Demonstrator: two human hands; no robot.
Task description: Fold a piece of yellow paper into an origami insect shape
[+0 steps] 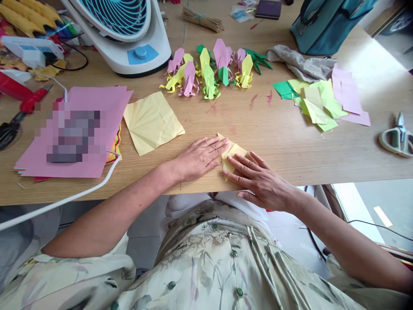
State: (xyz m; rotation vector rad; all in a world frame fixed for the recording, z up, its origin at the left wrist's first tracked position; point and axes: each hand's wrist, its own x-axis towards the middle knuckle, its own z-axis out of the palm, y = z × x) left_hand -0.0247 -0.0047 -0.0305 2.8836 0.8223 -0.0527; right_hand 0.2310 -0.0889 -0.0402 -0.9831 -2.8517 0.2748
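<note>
A small folded piece of yellow paper (232,151) lies near the front edge of the wooden table (277,137). My left hand (199,158) rests flat on the table, fingers stretched out, with the fingertips on the paper's left side. My right hand (258,180) lies flat too, fingers spread and pressing on the paper's lower right part. Neither hand grips anything. Just left of them sits a creased yellow square sheet (151,122).
Several folded paper figures (209,71) in pink, yellow and green stand behind the hands. A pink paper stack (97,107) lies left, loose paper pieces (322,101) right, scissors (397,138) far right. A fan (129,34), a grey cloth (300,62) and a teal bag (325,23) are at the back.
</note>
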